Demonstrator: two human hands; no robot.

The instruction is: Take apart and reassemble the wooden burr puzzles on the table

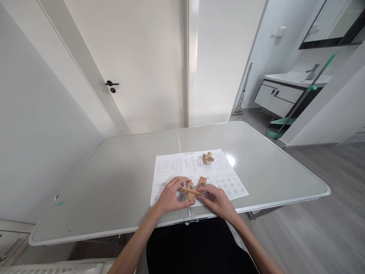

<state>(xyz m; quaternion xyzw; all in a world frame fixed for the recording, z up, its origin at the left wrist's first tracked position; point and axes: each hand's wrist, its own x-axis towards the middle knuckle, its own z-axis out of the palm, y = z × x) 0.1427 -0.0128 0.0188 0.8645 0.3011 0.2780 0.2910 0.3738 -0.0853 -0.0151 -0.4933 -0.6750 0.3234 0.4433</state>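
Note:
Two notched wooden puzzle pieces cross each other between my hands, low over a printed sheet. My left hand [172, 196] has its fingers and thumb closed on the top and bottom ends of the upright wooden puzzle piece [191, 196]. With thumb and fingers, my right hand [217, 200] pinches the right end of the crosswise wooden puzzle piece [186, 190]. Just beyond the right fingers lies a loose wooden piece [202, 180] with a dark notch. An interlocked wooden burr puzzle [208, 158] sits farther back on the sheet.
The white sheet [165, 160] carries rows of small printed diagrams. Under it is a grey folding table [128, 182] with a centre seam and pale rim. A door [148, 68] stands behind; a washbasin cabinet [279, 93] and a green broom [313, 86] are at right.

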